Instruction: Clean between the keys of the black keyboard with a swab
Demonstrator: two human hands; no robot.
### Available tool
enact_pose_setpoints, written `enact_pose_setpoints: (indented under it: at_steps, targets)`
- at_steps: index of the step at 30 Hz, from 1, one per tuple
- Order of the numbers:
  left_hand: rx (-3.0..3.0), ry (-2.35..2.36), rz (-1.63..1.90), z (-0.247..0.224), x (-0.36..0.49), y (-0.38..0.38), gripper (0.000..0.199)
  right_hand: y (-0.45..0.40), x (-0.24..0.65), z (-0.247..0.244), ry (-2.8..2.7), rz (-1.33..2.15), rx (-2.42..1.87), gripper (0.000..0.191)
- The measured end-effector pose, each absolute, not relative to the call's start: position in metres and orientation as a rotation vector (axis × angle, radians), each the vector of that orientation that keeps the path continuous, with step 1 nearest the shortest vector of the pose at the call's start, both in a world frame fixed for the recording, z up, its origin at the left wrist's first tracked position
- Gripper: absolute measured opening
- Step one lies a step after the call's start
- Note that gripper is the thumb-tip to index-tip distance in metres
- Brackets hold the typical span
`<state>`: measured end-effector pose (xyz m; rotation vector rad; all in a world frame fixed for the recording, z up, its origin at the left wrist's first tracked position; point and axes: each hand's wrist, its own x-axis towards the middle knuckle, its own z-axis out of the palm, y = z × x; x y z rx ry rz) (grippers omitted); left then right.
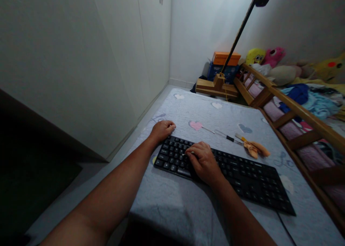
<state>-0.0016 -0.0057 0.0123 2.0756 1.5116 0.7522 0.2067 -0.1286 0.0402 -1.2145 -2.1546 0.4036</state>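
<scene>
Fingers (194,148) of the right hand (204,160) pinch a small pale thing (192,152), mostly hidden and too small to identify, above the left half of a keyboard (244,172). The left hand (161,129) bends at the keyboard's far left corner, fingers curled; whether they grip anything, I cannot tell.

The keyboard is hard black plastic, a long flat slab with small square keys in rows. It lies face up, its space bar along the near side. Its long axis slants from the far left corner down to the near right, and a thin black cord (286,228) trails from beneath its right part toward the bottom edge.

Beyond its far side lie a slim straight stick (208,129), a thin wire tool (230,138) with a black sleeve, a brush (239,137) with a yellow-orange part, and a soft, crumpled orange cloth (254,149). All rest on a pale blue, softly wrinkled cover (175,199) printed with hearts.

Farther out stand a smooth pale cupboard (118,59) on the left and a varnished wooden bed rail (296,104) on the right.
</scene>
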Motion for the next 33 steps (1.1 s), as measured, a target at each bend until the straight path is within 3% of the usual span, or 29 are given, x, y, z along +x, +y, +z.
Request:
enact_pose_setpoints:
  at_steps: [33]
  targets:
    - [2.057,1.511,0.772,0.017,-0.001,-0.009,0.037,-0.114,0.205,0.052,-2.323,0.431,-1.222,0.016]
